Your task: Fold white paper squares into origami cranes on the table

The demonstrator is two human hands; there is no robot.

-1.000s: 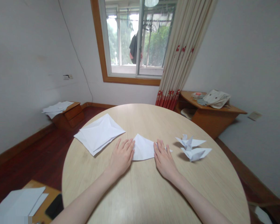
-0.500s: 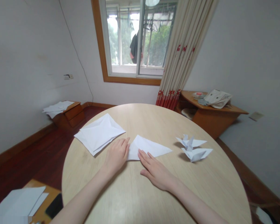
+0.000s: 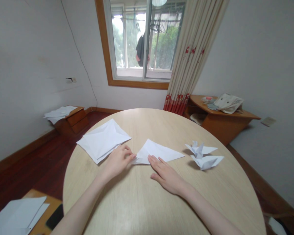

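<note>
A white sheet folded into a triangle (image 3: 159, 152) lies in the middle of the round wooden table (image 3: 147, 202). My left hand (image 3: 117, 160) has its fingers curled and pinches the triangle's left corner. My right hand (image 3: 165, 174) lies flat with fingers stretched out, its fingertips pressing on the triangle's near edge. Two folded paper cranes (image 3: 204, 155) stand to the right of my right hand. A stack of white paper sheets (image 3: 103, 139) rests just left of my left hand.
A low wooden cabinet (image 3: 72, 119) with papers stands by the left wall. A corner shelf (image 3: 220, 112) with a bag is at the right, beside the curtain. Loose sheets (image 3: 17, 215) and a dark phone (image 3: 54, 220) lie on a surface at bottom left.
My right hand slid left along the triangle's near edge, uncovering its right point. My left hand's fingers curled from flat into a pinch on the left corner. The triangle shifted slightly.
</note>
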